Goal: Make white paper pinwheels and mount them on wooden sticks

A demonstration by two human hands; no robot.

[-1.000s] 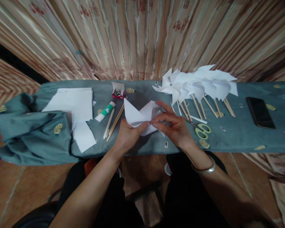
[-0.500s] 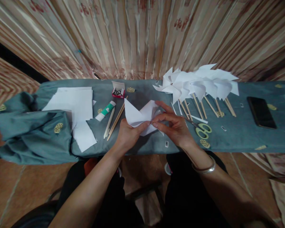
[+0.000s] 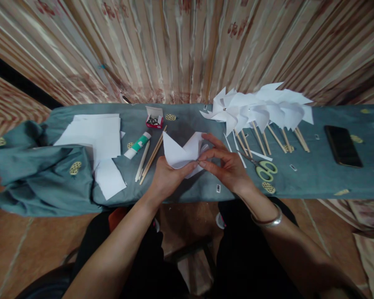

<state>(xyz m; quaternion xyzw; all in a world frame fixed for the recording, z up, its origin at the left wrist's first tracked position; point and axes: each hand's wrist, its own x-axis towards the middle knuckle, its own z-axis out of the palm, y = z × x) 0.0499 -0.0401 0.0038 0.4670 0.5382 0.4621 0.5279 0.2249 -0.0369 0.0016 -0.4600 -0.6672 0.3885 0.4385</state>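
Between my hands, above the front part of the table, is a white paper pinwheel with folded, pointed blades. My left hand grips it from the left, thumb pressed near its centre. My right hand pinches at that same centre with thumb and index finger; whatever small piece sits between those fingertips is too small to make out. Left of the pinwheel lie thin wooden sticks, a white stick-like roll and a green-and-white glue stick. Behind them stands a small red box of metal pushpins.
Finished pinwheels on sticks overlap at the back right. Green-handled scissors and paper strips lie right of my hands, with a black phone farther right. Paper sheets and bunched tablecloth occupy the left. A striped curtain hangs behind.
The pinwheel's lower right blade has shifted inward, and more of the paper strips shows beside my right hand. Both hands keep nearly the same place and hold.
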